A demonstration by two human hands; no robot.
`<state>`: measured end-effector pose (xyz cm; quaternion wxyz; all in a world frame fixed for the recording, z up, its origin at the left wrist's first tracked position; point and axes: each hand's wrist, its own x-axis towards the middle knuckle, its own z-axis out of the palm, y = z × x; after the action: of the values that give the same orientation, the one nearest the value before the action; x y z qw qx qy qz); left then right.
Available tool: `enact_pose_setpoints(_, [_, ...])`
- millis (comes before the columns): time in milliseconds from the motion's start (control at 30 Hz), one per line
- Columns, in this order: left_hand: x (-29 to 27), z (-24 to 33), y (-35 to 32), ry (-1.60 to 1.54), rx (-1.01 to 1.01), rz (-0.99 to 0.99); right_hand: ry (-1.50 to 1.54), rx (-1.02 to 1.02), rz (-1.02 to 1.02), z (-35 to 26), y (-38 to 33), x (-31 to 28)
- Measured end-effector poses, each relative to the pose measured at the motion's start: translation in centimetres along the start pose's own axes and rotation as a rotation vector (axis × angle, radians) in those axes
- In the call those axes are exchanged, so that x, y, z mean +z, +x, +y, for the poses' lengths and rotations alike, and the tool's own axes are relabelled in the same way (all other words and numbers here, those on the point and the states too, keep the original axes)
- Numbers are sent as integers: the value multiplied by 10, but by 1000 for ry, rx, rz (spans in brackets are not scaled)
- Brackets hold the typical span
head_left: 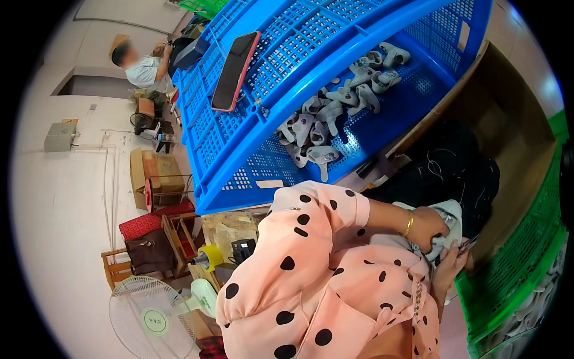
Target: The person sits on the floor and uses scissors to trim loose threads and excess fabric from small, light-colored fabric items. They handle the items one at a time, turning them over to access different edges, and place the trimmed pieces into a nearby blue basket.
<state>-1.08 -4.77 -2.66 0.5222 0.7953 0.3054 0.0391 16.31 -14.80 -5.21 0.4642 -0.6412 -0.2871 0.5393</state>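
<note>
My left hand (pixel 429 228), with a gold bracelet at its wrist, is closed on a pale grey-white small shoe (pixel 452 210) over my lap. Just below it, my right hand (pixel 449 266) is closed against the shoe's lower edge. From its fingers juts a small dark metallic tool (pixel 471 243), whose kind is too small to make out. Dark cloth with white marks (pixel 460 170) lies beyond the hands. In a blue plastic crate (pixel 287 84) tipped on its side, several similar small grey strapped shoes (pixel 323 122) lie in a loose heap.
A phone in a pink case (pixel 236 72) rests on the crate's upper side. A brown carton (pixel 508 113) stands to the right, beside a green crate (pixel 508 275) holding pale pieces. A white fan (pixel 156 320) stands lower left, near a tape roll (pixel 209 257). Another person (pixel 143 72) sits far left.
</note>
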Motion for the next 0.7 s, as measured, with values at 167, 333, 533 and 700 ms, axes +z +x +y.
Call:
enact_pose_setpoints(167, [10,-19,21,183,111,119,95,130,227,-6,10,-1])
enact_pose_setpoints(333, [2,7,25,311,271,310,270,101,148,-16,10,-4])
enact_pose_setpoints(533, [8,13,13,45,223,451,171,-54,65,-21,4,-8])
enact_pose_setpoints(700, [26,4,-4,260,556,364,242,38,107,-8,-4,-11])
